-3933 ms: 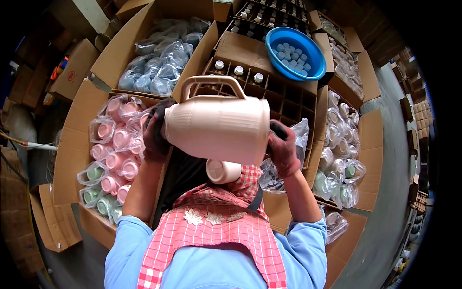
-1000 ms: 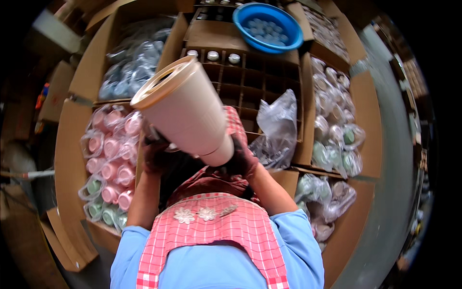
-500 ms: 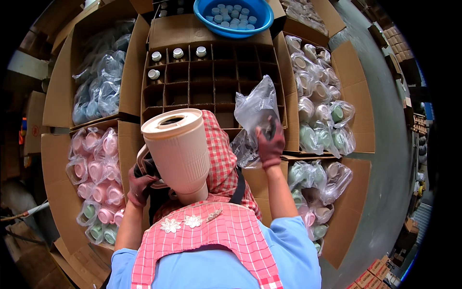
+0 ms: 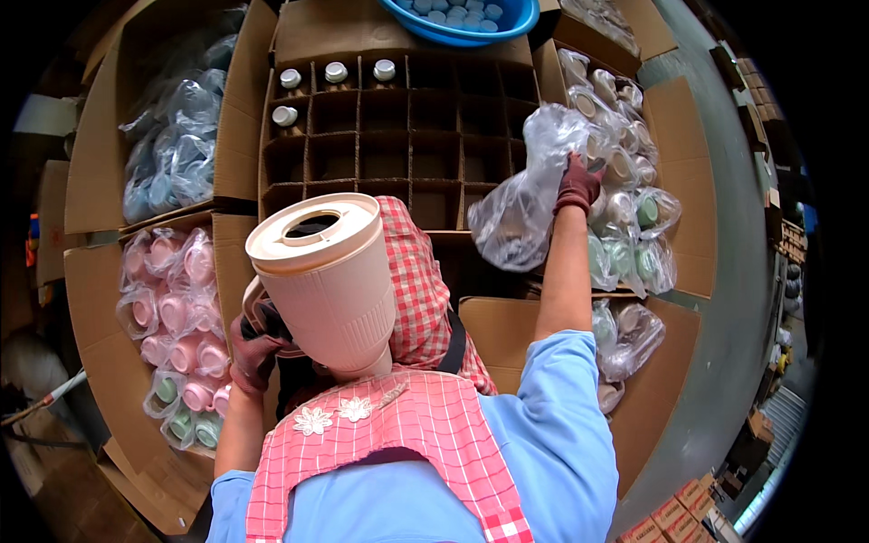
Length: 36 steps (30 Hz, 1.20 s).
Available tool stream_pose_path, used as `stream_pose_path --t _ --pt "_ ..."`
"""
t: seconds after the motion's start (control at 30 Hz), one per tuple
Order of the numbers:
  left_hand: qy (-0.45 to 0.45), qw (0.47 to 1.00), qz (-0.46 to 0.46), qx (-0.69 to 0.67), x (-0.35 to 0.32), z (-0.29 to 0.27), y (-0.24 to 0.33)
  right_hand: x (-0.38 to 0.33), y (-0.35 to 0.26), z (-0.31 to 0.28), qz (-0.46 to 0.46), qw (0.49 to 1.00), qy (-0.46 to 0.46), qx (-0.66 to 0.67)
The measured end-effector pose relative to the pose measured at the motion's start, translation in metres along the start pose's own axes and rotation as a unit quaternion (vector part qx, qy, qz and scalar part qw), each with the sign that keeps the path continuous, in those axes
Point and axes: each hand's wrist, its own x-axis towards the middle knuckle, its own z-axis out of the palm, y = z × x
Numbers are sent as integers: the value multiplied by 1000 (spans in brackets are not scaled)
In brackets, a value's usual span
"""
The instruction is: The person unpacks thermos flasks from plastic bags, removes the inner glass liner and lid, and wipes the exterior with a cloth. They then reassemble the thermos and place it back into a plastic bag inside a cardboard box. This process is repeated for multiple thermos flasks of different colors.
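My left hand [image 4: 260,348], in a dark red and black glove, is closed round the handle of a large pale pink tumbler [image 4: 339,285]. The tumbler stands slightly tilted over my lap, and a round hole shows in its cream lid [image 4: 272,217]. Out to the right, my right hand [image 4: 579,185], gloved too, grips a crumpled transparent plastic bag [image 4: 516,222]. The bag hangs between the divided carton [image 4: 385,185] and a box of bagged beige and green cups [image 4: 620,167]. Whether anything is inside the bag, I cannot tell.
Several white-capped bottles [image 4: 336,72] stand in the divided carton's far left cells. Behind it is a blue basin [image 4: 462,36] of pale caps. At left are bagged blue cups [image 4: 186,149] and bagged pink and green cups [image 4: 186,317]. An open carton [image 4: 498,339] sits near right.
My right hand has moved right and farther away, carrying the plastic bag toward the box of bagged cups. My left hand keeps its hold on the tumbler. The view has shifted slightly.
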Motion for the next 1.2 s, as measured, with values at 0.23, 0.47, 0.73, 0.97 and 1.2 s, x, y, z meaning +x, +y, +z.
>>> stream_pose_path --t 0.23,0.47,0.73,0.97,1.2 --pt "-51 998 46 12 8 0 1 -118 5 -73 -478 821 -209 -233" --pt "-53 993 -22 -101 8 3 16 -89 58 -7 -124 947 -262 -136" --pt "7 988 131 76 159 27 74 -174 -109 39 -200 618 -630 426" --pt "159 875 181 420 208 47 36 -172 -117 39 177 507 -679 500" --pt "140 963 222 68 178 14 48 -183 -122 28 213 582 -649 441"
